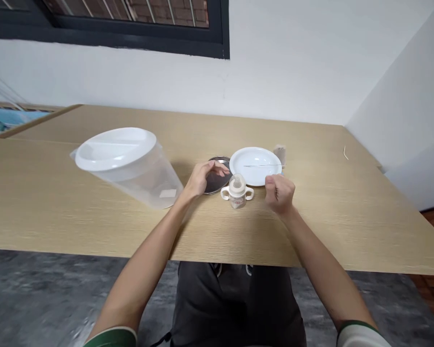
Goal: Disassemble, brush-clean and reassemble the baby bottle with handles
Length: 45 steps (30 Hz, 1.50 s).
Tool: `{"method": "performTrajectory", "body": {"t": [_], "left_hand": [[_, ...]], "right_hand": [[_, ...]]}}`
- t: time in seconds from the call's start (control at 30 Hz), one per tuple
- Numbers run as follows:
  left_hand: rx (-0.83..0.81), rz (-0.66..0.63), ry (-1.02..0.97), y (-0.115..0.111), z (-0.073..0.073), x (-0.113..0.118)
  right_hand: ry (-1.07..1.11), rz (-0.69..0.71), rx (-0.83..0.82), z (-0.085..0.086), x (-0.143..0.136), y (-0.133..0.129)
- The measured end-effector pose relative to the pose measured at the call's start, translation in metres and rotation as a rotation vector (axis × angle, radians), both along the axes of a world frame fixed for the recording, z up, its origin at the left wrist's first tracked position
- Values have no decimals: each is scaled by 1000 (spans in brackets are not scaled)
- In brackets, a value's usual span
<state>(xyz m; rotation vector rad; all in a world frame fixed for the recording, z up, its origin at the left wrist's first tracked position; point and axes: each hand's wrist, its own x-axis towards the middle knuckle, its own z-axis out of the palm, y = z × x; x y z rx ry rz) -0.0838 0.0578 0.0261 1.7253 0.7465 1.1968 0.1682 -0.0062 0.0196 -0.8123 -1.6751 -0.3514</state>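
My left hand (207, 174) is open over a dark round metal plate (217, 184), its fingers stretched to the right and hiding part of it. My right hand (281, 193) is closed in a fist at the near right edge of a white oval plate (256, 177). What the fist holds, if anything, is hidden. Between my hands a clear baby bottle (237, 191) with two white handles stands upright, apart from both. A thin straight line, perhaps a fine rod, crosses the white plate.
A large translucent pitcher (150, 178) with a white lid stands left of my left arm. Behind the white plate is a small greyish-beige object (280, 153). A short pale string (345, 153) lies at the right of the wooden table (318, 231). A wall rises behind.
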Motion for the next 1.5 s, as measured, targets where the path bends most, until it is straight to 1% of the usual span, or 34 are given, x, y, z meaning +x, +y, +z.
{"method": "performTrajectory", "body": {"t": [0.07,0.17,0.23,0.3,0.37,0.47,0.53,0.7,0.83,0.97,1.03,1.13,1.2,1.27,1.33,1.37,1.43,1.5], "left_hand": [[21,-86,45,-1,2,-3],[35,-234,206,-5,7,-3],[39,-281,311,-8,8,0],[29,-290,385,-10,8,5],[15,-272,434,-13,7,10],[-13,-243,449,-15,7,16],[-43,-246,433,-15,8,17],[-144,-279,425,-14,13,15],[-165,-279,436,-12,12,14],[-168,-278,455,-11,10,13],[-185,-304,416,-10,10,11],[-202,-330,321,-7,11,7],[-198,-332,228,-6,12,5],[-199,-319,91,-5,12,5],[-197,-247,-90,-5,11,7],[-190,-183,-189,-5,9,9],[-155,-89,-321,-5,6,13],[-134,-34,-416,-5,4,15]], "right_hand": [[-20,39,-80,1,0,-2],[-85,125,-232,2,1,-3],[-122,172,-290,2,3,-2],[-172,212,-343,1,6,0],[-260,248,-418,-2,9,2],[-367,283,-519,-7,14,6],[-386,303,-549,-10,16,8],[-380,328,-603,-10,18,10],[-379,334,-627,-7,18,8],[-377,305,-599,-3,21,5],[-326,281,-551,-1,24,5],[-104,185,-455,3,33,10],[109,48,-404,4,41,16],[349,-92,-391,3,51,21],[547,-231,-369,-1,65,27],[612,-302,-347,-4,72,30],[665,-446,-356,-13,89,36],[649,-576,-406,-24,105,41]]}}
